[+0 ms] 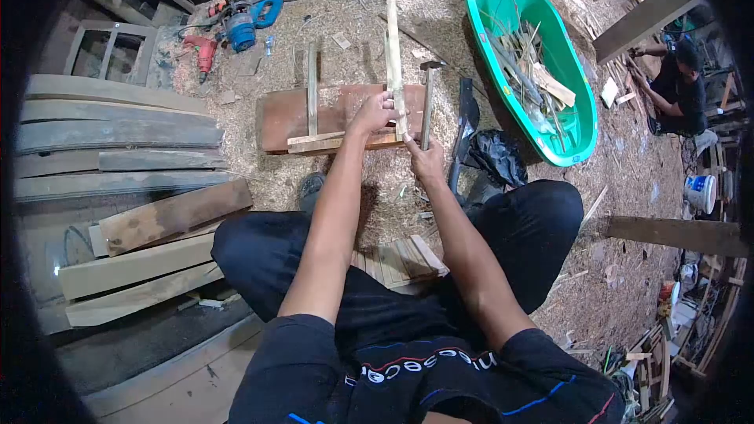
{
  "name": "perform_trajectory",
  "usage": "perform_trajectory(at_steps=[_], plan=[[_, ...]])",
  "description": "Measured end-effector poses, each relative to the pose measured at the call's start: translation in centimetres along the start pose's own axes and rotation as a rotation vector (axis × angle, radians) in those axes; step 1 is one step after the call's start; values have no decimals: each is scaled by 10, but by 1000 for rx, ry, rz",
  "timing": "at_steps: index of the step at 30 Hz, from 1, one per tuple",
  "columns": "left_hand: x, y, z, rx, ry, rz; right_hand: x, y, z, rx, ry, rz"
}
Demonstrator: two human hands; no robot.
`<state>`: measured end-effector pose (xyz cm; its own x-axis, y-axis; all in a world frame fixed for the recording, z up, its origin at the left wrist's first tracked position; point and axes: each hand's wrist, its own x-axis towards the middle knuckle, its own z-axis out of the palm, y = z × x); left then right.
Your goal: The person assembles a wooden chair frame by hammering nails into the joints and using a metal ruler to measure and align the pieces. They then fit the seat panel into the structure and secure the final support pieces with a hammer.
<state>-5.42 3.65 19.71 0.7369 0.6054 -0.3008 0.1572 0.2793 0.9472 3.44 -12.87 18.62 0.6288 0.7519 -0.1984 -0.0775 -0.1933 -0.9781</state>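
Observation:
A long pale wooden strip (394, 47) points away from me above a reddish-brown board (283, 114). My left hand (375, 114) has its fingers closed round the strip near its close end. My right hand (427, 161) holds a hammer (426, 102) by its handle, head up and away from me, and its fingers are by the strip's near end. Another thin strip (312, 90) stands across the board to the left, and a short pale piece (314, 140) lies along the board's near edge.
Curved planks (118, 137) and boards (173, 216) lie at the left. Power tools, blue (241, 30) and red (204, 55), are at the upper left. A green tub (583, 102) with wood scraps stands at the right. Another person (682, 86) sits at the far right.

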Motion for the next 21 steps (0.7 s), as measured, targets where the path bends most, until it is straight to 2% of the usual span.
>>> perform_trajectory(at_steps=[2, 5, 6, 9, 10, 13, 14, 17, 21], plan=[[-4, 4, 0, 16, 23, -24, -3, -6, -2, 0, -11, 67], [-19, 24, 13, 94, 71, -64, -15, -3, -13, -163, 59, -79], [-22, 27, 13, 133, 95, -80, -22, -4, -18, -234, 37, -55], [-28, 24, 15, 16, 114, -52, -58, -12, -24, -114, 118, -68], [-26, 20, 16, 21, 124, 5, -73, -20, -28, -103, 54, 30], [-26, 16, 16, -32, 136, -76, -114, -27, -36, -166, -39, -78], [-24, 13, 15, -47, 115, 3, -128, -31, -39, -218, -65, -56], [-30, 14, 11, -190, 19, 30, -157, -48, -42, -320, -114, -18], [-24, 0, 5, -45, 50, 114, -168, -57, -41, -383, -117, -9]])
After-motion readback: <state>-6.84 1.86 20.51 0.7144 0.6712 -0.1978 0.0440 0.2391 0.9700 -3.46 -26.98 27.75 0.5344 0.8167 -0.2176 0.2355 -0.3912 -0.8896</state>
